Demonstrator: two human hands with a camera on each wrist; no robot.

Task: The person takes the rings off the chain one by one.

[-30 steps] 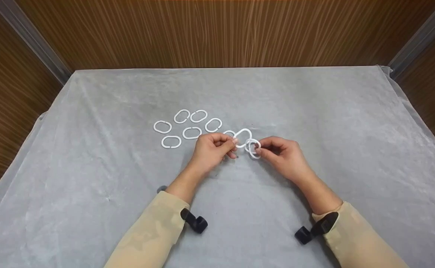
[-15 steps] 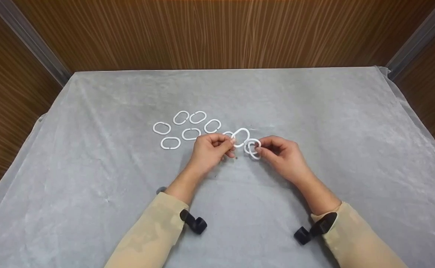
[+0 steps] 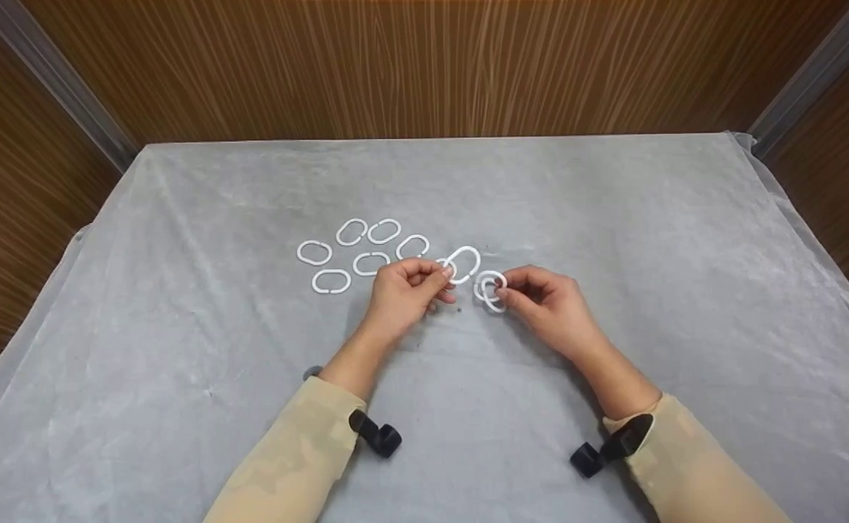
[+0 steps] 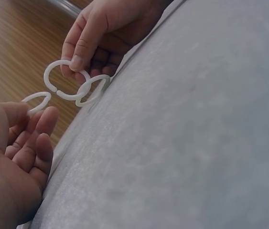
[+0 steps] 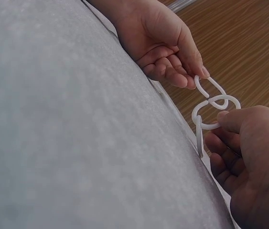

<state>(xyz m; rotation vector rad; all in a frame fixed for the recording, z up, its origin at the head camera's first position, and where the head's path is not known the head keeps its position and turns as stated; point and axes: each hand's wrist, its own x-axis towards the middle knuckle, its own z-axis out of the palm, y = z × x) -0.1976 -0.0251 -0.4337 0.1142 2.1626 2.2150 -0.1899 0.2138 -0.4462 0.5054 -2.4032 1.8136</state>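
Note:
My left hand (image 3: 404, 294) pinches a white oval plastic link (image 3: 478, 258) between thumb and forefinger. A narrow gap shows in that link's side. Across from it, my right hand (image 3: 551, 309) grips a second white link (image 4: 48, 76), also split by a small gap. Hooked through this one is another white link (image 5: 199, 138), which hangs from it. In the left wrist view, the left hand's link stands apart from the right hand's pair. The right wrist view shows them overlapping along the line of sight.
Several loose white split links, among them one link (image 3: 314, 263) at the left, lie on the grey cloth (image 3: 199, 327) beyond my left hand. One lies partly behind the left fingertips. A wood-grain panel (image 3: 424, 65) stands behind the table.
My left hand has drawn its link slightly left, away from the right hand's pair, so a gap now shows between them. The right hand has hardly moved.

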